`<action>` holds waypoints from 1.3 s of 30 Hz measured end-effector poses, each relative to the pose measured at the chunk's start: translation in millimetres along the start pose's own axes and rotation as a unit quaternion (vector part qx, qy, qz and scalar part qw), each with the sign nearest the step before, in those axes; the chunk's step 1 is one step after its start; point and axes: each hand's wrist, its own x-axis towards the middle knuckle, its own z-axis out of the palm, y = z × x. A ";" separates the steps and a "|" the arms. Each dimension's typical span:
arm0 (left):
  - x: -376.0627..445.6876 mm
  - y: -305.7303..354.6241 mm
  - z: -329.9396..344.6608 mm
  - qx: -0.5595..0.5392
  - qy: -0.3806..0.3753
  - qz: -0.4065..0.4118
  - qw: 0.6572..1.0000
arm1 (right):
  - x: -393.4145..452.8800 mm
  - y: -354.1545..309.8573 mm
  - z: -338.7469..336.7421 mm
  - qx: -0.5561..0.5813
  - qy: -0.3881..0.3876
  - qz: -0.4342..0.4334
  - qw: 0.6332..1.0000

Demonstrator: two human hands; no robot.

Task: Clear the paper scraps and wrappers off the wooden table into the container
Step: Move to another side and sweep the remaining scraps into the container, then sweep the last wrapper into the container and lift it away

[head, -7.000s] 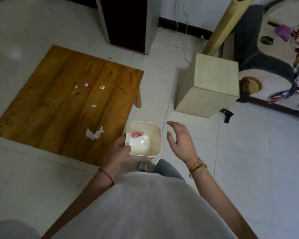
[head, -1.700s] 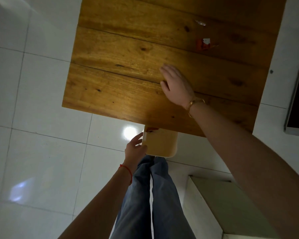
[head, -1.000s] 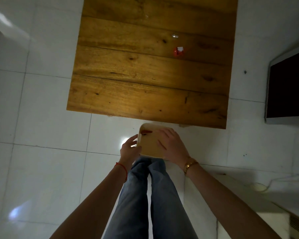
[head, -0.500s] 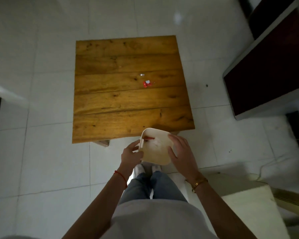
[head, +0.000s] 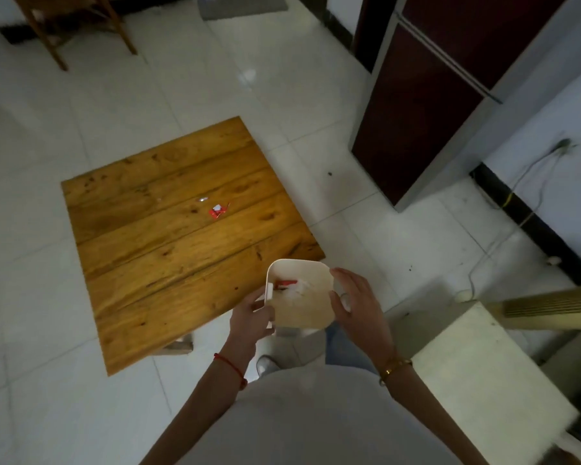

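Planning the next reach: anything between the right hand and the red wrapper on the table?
Nothing visible. Only bare table lies between the right hand and the red wrapper. A white scrap sits just beyond it. That hand holds the container.

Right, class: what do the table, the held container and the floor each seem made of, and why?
The table looks like wood, likely varnished: plank seams, grain, knots, a sheen. The container is probably plastic: smooth cream walls, thin rounded rim. The floor seems glazed tile: grout lines, bright reflections.
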 end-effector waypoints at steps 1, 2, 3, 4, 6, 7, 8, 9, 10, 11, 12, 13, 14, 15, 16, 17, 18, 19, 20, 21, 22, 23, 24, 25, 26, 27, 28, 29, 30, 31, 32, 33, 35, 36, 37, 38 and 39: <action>2.1 6.7 7.4 0.006 -0.003 0.005 1.000 | 4.3 6.1 -4.3 -0.002 0.003 0.008 1.000; 4.6 13.9 15.5 0.008 -0.002 0.010 1.000 | 9.3 12.7 -9.3 -0.001 0.005 0.013 1.000; 7.3 20.8 24.4 0.008 -0.002 0.016 1.000 | 14.7 19.6 -14.9 0.005 0.008 0.019 1.000; 10.4 27.6 34.4 0.006 -0.004 0.020 1.000 | 21.0 27.1 -21.2 0.013 0.012 0.025 1.000; 16.9 42.9 56.9 0.007 -0.009 0.026 1.000 | 37.2 44.1 -37.0 0.022 0.020 0.040 0.999; 20.3 51.2 68.9 0.006 -0.011 0.027 1.000 | 46.9 53.3 -46.7 0.021 0.021 0.047 0.998; 24.2 59.8 82.2 0.003 -0.011 0.028 1.000 | 57.7 63.3 -57.9 0.017 0.020 0.051 0.998; 28.7 68.4 96.7 0.001 -0.010 0.029 1.000 | 69.3 74.4 -70.6 0.010 0.017 0.052 0.998; 33.0 76.8 111.9 0.000 -0.006 0.031 1.000 | 81.3 86.1 -84.7 0.003 0.016 0.048 0.999; 37.1 85.5 127.6 -0.003 -0.001 0.031 1.000 | 93.5 97.7 -99.5 -0.003 0.014 0.043 0.999; 40.8 94.9 143.6 -0.009 0.006 0.030 0.999 | 105.7 109.0 -115.0 -0.007 0.013 0.037 0.999; 44.1 104.3 159.1 -0.017 0.010 0.028 0.999 | 117.5 119.6 -130.4 -0.009 0.011 0.031 0.999; 47.1 113.3 174.4 -0.022 0.013 0.028 0.999 | 129.1 130.1 -145.4 -0.011 0.010 0.026 1.000; 50.3 121.9 188.8 -0.023 0.012 0.031 0.999 | 140.6 140.3 -159.4 -0.015 0.009 0.018 1.000; 53.8 129.4 202.4 -0.021 0.009 0.034 0.999 | 151.4 149.9 -171.9 -0.019 0.009 0.010 1.000; 57.7 136.0 215.2 -0.025 0.006 0.035 0.999 | 161.6 159.0 -183.1 -0.024 0.009 0.001 1.000; 61.4 141.9 227.1 -0.036 0.008 0.034 0.999 | 171.2 167.2 -193.0 -0.027 0.006 -0.006 1.000; 64.9 148.2 237.9 -0.046 0.018 0.032 0.998 | 180.7 174.4 -201.2 -0.029 0.002 -0.013 0.999; 68.0 154.4 247.2 -0.054 0.030 0.032 0.998 | 190.0 180.7 -207.4 -0.029 -0.003 -0.020 0.999; 70.9 160.7 255.7 -0.060 0.038 0.032 0.997 | 198.8 186.6 -212.1 -0.028 -0.009 -0.025 0.999; 74.0 166.7 263.0 -0.066 0.041 0.031 0.996 | 206.9 191.6 -215.3 -0.026 -0.014 -0.027 0.999; 77.8 172.6 268.9 -0.072 0.042 0.028 0.996 | 214.9 195.7 -217.5 -0.023 -0.019 -0.028 0.999; 82.0 178.4 274.1 -0.079 0.044 0.023 0.996 | 222.7 199.4 -218.8 -0.021 -0.023 -0.028 0.999; 86.4 184.2 278.2 -0.085 0.049 0.019 0.995 | 230.2 203.0 -219.6 -0.019 -0.026 -0.029 0.999; 91.0 190.5 281.8 -0.089 0.055 0.017 0.994 | 237.7 206.1 -220.1 -0.018 -0.028 -0.031 0.999; 96.0 196.4 284.6 -0.092 0.061 0.015 0.994 | 245.4 208.8 -220.1 -0.018 -0.032 -0.034 0.999; 101.6 202.2 287.2 -0.095 0.068 0.013 0.993 | 253.7 211.9 -219.8 -0.019 -0.038 -0.039 0.998; 108.1 208.3 289.6 -0.101 0.075 0.011 0.992 | 263.4 215.2 -219.1 -0.020 -0.045 -0.044 0.998; 115.3 213.8 291.4 -0.109 0.082 0.010 0.991 | 274.1 218.0 -218.1 -0.020 -0.053 -0.048 0.997; 123.5 219.8 293.2 -0.115 0.089 0.008 0.989 | 286.2 220.6 -217.0 -0.019 -0.060 -0.051 0.997; 132.4 226.7 294.7 -0.122 0.096 0.005 0.988 | 299.9 222.9 -215.8 -0.016 -0.067 -0.053 0.996; 141.3 234.6 295.8 -0.130 0.102 0.003 0.986 | 314.7 224.7 -214.4 -0.013 -0.072 -0.057 0.996; 160.2 252.3 296.7 -0.152 0.110 0.003 0.982 | 349.2 225.9 -212.1 -0.010 -0.081 -0.070 0.994; 170.9 261.9 296.4 -0.162 0.110 0.005 0.981 | 369.3 225.3 -211.1 -0.010 -0.087 -0.078 0.993; 180.9 271.9 295.6 -0.172 0.112 0.007 0.979 | 390.3 223.8 -210.1 -0.009 -0.094 -0.087 0.992; 190.9 282.5 294.4 -0.183 0.117 0.008 0.976 | 412.4 221.3 -208.8 -0.008 -0.104 -0.097 0.990; 201.1 293.6 292.6 -0.193 0.125 0.010 0.973 | 435.9 217.5 -207.1 -0.007 -0.114 -0.106 0.988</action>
